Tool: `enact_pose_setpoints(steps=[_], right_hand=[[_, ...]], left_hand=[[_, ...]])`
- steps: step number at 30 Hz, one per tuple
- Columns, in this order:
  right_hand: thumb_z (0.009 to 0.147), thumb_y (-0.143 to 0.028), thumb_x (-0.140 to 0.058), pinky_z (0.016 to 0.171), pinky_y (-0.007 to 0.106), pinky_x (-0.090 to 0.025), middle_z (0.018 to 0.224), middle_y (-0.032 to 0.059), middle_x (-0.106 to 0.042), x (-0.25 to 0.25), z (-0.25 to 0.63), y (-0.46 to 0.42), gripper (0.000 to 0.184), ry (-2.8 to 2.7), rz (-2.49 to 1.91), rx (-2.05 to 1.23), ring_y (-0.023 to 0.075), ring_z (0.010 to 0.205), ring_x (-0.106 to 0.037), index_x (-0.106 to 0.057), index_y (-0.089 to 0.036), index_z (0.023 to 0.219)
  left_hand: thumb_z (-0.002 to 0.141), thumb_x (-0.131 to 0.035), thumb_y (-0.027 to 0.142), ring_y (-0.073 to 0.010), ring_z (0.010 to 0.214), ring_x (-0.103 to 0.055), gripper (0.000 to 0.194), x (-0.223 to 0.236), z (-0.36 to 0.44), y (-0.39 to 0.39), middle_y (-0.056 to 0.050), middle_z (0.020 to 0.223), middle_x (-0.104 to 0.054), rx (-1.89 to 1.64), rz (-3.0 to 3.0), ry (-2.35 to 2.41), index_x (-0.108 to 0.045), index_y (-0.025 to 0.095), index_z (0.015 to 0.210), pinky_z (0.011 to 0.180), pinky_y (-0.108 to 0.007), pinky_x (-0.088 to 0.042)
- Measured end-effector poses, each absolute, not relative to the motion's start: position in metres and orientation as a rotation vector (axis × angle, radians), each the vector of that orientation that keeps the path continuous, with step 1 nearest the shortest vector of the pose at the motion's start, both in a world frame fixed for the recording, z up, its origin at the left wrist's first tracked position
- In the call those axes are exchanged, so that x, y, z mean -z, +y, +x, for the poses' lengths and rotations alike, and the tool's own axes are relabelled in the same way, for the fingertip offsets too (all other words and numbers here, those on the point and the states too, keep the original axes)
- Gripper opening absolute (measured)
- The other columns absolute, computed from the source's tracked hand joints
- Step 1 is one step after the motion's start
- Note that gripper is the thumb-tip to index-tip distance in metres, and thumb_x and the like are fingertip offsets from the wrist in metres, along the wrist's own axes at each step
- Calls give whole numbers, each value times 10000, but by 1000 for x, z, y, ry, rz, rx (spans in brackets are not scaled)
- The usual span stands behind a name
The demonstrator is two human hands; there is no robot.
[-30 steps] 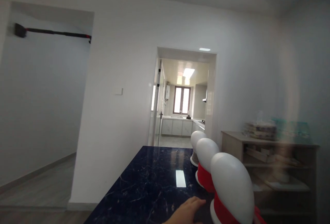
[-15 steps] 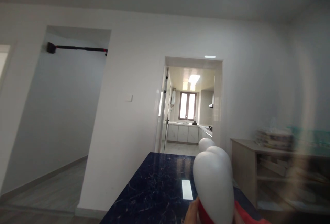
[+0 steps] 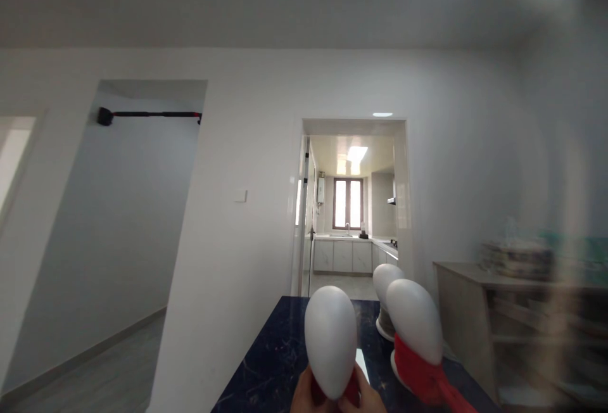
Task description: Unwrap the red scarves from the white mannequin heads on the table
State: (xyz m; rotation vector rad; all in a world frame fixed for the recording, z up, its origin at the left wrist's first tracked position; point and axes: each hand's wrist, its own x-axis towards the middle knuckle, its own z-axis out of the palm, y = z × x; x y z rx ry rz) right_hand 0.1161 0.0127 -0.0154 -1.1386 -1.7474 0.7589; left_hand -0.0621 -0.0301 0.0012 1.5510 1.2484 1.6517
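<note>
White head form (image 3: pixel 330 340) with a red band at its base, upright, held up over the near end of the dark marble worktop (image 3: pixel 266 368). Left hand (image 3: pixel 304 397) and right hand (image 3: pixel 368 399) both grip its base, fingers wrapped. Two more forms (image 3: pixel 413 321) stand right, on the worktop. Wooden shelf (image 3: pixel 498 311) beyond, blurred.

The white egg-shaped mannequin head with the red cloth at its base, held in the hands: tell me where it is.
In the head view, the white egg-shaped mannequin head is at bottom centre, gripped at its base by both hands over the dark marble table, left of two similar heads standing there.
</note>
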Motion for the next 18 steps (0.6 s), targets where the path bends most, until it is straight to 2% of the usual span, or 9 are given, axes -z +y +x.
enact_pose_setpoints(steps=[4, 7, 10, 12, 14, 16, 18], right_hand=[[701, -425, -710, 1071, 458, -533, 1343, 124, -732, 44, 120, 17, 688, -1695, -1069, -629, 386, 1267, -671, -627, -263, 1365], [713, -386, -694, 1085, 486, -524, 1339, 143, -728, 43, 122, 4, 629, -1660, -1012, -572, 391, 1257, -670, -637, -241, 1322], [746, -311, -651, 1036, 438, -545, 1285, 140, -728, 31, 120, -15, 536, -1606, -1041, -543, 347, 1192, -691, -634, -220, 1274], [772, -280, -629, 976, 395, -555, 1224, 119, -727, 22, 119, -28, 458, -1599, -1069, -545, 313, 1130, -701, -635, -227, 1227], [773, -270, -640, 925, 372, -549, 1149, 95, -728, 13, 119, -38, 397, -1612, -1119, -539, 297, 1063, -707, -643, -241, 1170], [763, -266, -660, 900, 361, -533, 1108, 76, -729, 8, 120, -45, 371, -1623, -1179, -517, 292, 1029, -709, -649, -254, 1134], [753, -261, -669, 890, 357, -520, 1095, 65, -731, 5, 120, -49, 355, -1627, -1222, -496, 290, 1017, -710, -654, -262, 1107]], left_hand=[[623, -824, 665, -395, 1324, -616, 903, 11, -68, -21, -213, 1386, -680, -1592, 1683, 1332, -634, 126, 1323, 1150, -453, -481], [677, -804, 632, -377, 1362, -582, 873, 14, -71, -20, -206, 1432, -648, -1567, 1695, 1328, -594, 135, 1364, 1177, -467, -441], [718, -797, 568, -355, 1332, -591, 810, 11, -74, -26, -205, 1413, -645, -1615, 1661, 1351, -568, 127, 1358, 1148, -458, -447], [746, -761, 567, -344, 1199, -649, 693, 5, -76, -33, -193, 1258, -703, -1628, 1657, 1496, -616, 105, 1241, 1057, -442, -491], [812, -664, 607, -319, 977, -689, 535, -2, -77, -41, -144, 999, -741, -1525, 1678, 1666, -671, 114, 1020, 894, -410, -525], [877, -553, 641, -295, 833, -690, 516, -9, -75, -49, -101, 826, -737, -1334, 1709, 1667, -691, 144, 858, 775, -370, -510], [912, -500, 642, -287, 801, -707, 546, -13, -72, -55, -83, 785, -759, -1169, 1739, 1540, -731, 157, 817, 728, -340, -496]])
